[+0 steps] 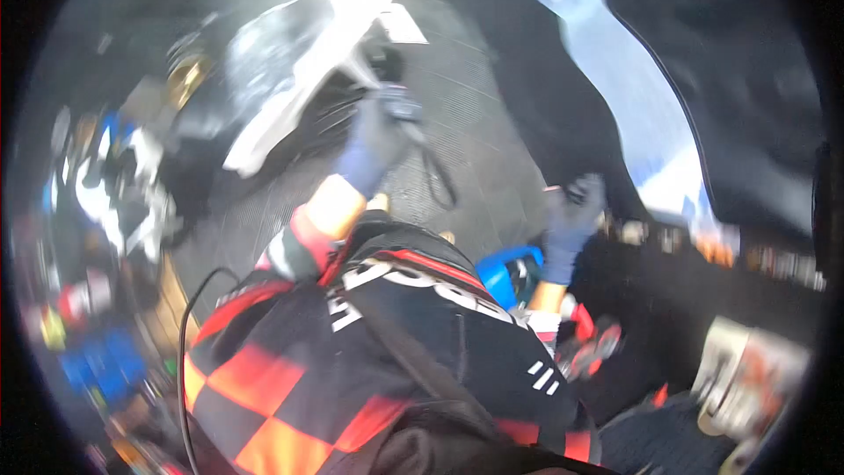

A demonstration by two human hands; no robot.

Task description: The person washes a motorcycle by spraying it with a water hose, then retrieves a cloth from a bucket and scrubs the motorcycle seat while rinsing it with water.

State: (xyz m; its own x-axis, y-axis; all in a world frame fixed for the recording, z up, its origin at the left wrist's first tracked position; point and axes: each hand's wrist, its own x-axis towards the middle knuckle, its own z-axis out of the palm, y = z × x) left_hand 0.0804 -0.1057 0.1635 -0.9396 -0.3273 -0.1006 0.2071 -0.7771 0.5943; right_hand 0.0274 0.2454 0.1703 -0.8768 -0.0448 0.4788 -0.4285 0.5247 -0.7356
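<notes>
My left hand (374,141), in a dark blue glove, is closed around a small dark device (400,104) with a black strap loop (440,178) hanging from it. Just beyond the device lies a white, curved panel (303,79), bright and blurred. My right hand (576,211), also gloved, is at the right with its thumb and fingers apart and nothing visible between them. It is near a long dark panel edge with a glossy light-blue strip (615,79). Motion blur hides fine detail of both hands.
Ridged dark flooring (466,114) runs between the panels. A white sheet (403,25) lies near the top. By my right forearm is a blue object (499,277). Blurred clutter with blue bins (104,365) fills the left; a printed box (747,378) is at lower right.
</notes>
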